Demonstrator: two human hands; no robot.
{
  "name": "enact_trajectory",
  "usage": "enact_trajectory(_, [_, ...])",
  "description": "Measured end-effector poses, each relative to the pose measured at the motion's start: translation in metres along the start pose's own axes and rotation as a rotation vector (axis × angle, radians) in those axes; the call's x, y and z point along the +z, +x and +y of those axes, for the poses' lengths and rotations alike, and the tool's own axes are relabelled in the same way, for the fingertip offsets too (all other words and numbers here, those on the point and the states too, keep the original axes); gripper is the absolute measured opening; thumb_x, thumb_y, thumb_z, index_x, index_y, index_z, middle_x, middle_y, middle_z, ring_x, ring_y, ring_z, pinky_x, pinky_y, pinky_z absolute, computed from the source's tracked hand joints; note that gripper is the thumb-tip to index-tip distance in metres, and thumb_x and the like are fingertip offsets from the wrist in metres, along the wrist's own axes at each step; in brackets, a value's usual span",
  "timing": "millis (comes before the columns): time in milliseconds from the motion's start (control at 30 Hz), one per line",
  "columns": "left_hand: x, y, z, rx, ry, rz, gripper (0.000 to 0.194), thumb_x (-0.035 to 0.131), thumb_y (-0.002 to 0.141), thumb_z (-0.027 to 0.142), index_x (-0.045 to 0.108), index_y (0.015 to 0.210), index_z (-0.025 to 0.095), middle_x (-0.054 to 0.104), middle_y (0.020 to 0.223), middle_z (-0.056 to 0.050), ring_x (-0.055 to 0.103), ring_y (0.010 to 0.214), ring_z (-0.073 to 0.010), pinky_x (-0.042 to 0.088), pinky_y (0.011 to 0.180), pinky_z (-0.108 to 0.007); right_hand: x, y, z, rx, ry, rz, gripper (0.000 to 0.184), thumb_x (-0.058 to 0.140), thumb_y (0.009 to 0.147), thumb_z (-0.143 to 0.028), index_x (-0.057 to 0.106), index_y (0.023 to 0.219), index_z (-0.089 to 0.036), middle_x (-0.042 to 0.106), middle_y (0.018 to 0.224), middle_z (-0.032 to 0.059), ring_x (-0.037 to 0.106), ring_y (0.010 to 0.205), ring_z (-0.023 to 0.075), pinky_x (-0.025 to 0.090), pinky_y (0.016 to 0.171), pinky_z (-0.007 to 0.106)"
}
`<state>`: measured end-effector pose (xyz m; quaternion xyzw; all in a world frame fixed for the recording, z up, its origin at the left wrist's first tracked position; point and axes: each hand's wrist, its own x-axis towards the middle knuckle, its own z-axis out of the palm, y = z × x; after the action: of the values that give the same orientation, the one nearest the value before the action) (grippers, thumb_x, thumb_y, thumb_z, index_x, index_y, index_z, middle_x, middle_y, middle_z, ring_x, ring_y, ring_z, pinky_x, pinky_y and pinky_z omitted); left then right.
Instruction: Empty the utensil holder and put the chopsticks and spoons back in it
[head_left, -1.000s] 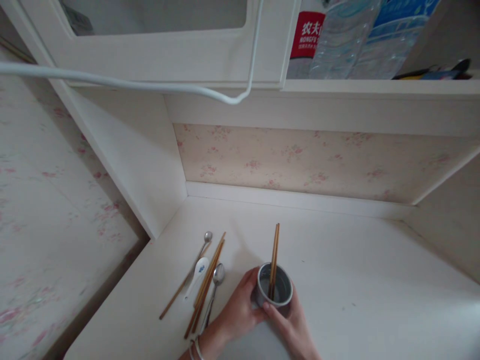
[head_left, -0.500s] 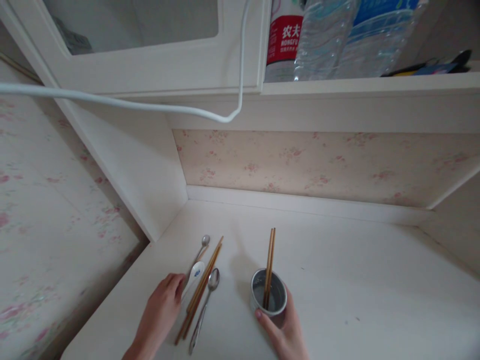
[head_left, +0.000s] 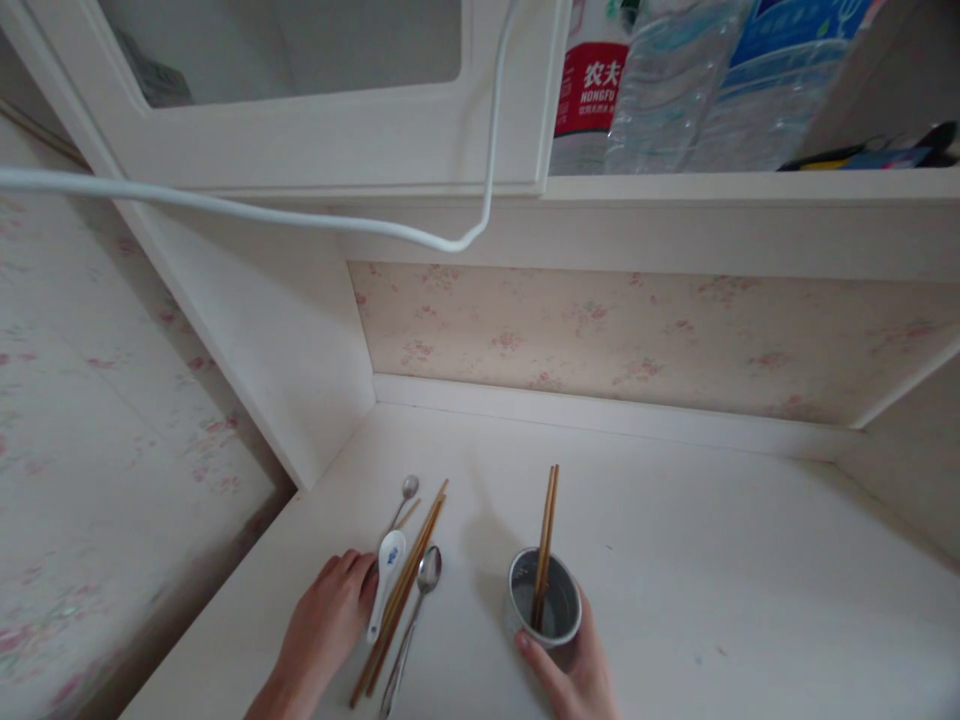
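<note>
My right hand (head_left: 566, 660) is wrapped round a grey metal cup (head_left: 523, 632). A pair of wooden chopsticks (head_left: 547, 535) stands in the cup, leaning slightly. To the left, my left hand (head_left: 334, 610) rests low over the desk with its fingers curled, their tips mostly hidden. Right beside those fingers lies a white ceramic spoon (head_left: 388, 575) with a blue mark. A small metal spoon (head_left: 409, 487) runs down toward the same fingertips. Several loose chopsticks (head_left: 409, 590) lie just right of the ceramic spoon, and a larger metal spoon (head_left: 428, 570) lies to their right.
The white desk (head_left: 675, 560) is bounded by a side panel (head_left: 277, 330) and a papered back wall (head_left: 600, 325). Overhead is a cabinet (head_left: 300, 140) with plastic bottles (head_left: 675, 95) on its shelf. A white cable (head_left: 300, 212) hangs across in front.
The ceramic spoon has turned more upright in view and its handle now shows clear of my left fingers. My right hand still holds the cup. The view has shifted slightly.
</note>
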<state>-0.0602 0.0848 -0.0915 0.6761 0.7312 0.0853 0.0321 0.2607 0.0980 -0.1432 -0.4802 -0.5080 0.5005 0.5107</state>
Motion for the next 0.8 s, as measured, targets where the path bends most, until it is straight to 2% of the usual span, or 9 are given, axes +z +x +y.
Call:
enact_trajectory(100, [0.003,0.003,-0.006,-0.045,0.005,-0.015,0.037,0.032,0.095,0.024,0.065,0.11,0.018,0.068,0.1,-0.009,0.064,0.093,-0.0231,0.048,0.087,-0.037,0.001,-0.001,-0.001,0.01,-0.024,0.009,0.075,0.079,0.069,-0.038,0.046,0.134,-0.023,0.057,0.135,0.0138,0.051,0.127,0.0347,0.038,0.108,0.049])
enact_trajectory(300, [0.003,0.007,-0.022,-0.083,0.039,-0.008,0.041,0.028,0.095,0.02,0.06,0.12,0.02,0.066,0.108,-0.007,0.063,0.099,-0.022,0.048,0.086,-0.035,0.01,-0.003,0.001,-0.046,-0.037,0.147,0.072,0.079,0.067,-0.046,0.05,0.13,-0.025,0.062,0.129,0.0117,0.053,0.123,0.0361,0.039,0.106,0.05])
enact_trajectory(467, [0.002,0.009,-0.03,-0.074,0.021,-0.008,0.041,0.03,0.095,0.018,0.06,0.122,0.024,0.065,0.11,-0.006,0.061,0.102,-0.0198,0.047,0.091,-0.034,0.009,-0.002,0.0,-0.057,-0.01,0.13,0.071,0.081,0.066,-0.044,0.054,0.129,-0.024,0.063,0.128,0.0123,0.054,0.122,0.0371,0.046,0.099,0.047])
enact_trajectory(667, [0.005,0.012,-0.026,-0.025,0.019,0.075,0.036,0.034,0.097,0.033,0.067,0.11,0.024,0.061,0.112,-0.006,0.059,0.097,-0.0201,0.047,0.091,-0.034,0.002,0.001,0.0,-0.016,-0.024,0.048,0.074,0.083,0.065,-0.037,0.052,0.131,-0.024,0.061,0.131,0.0125,0.053,0.124,0.0362,0.042,0.104,0.047])
enact_trajectory(800, [0.004,0.017,-0.024,0.036,0.048,0.082,0.036,0.036,0.096,0.036,0.068,0.102,0.021,0.063,0.102,-0.007,0.059,0.093,-0.0217,0.046,0.089,-0.035,0.002,0.001,-0.004,-0.012,-0.011,0.038,0.076,0.081,0.067,-0.035,0.048,0.135,-0.023,0.058,0.134,0.0125,0.051,0.126,0.0348,0.04,0.105,0.048])
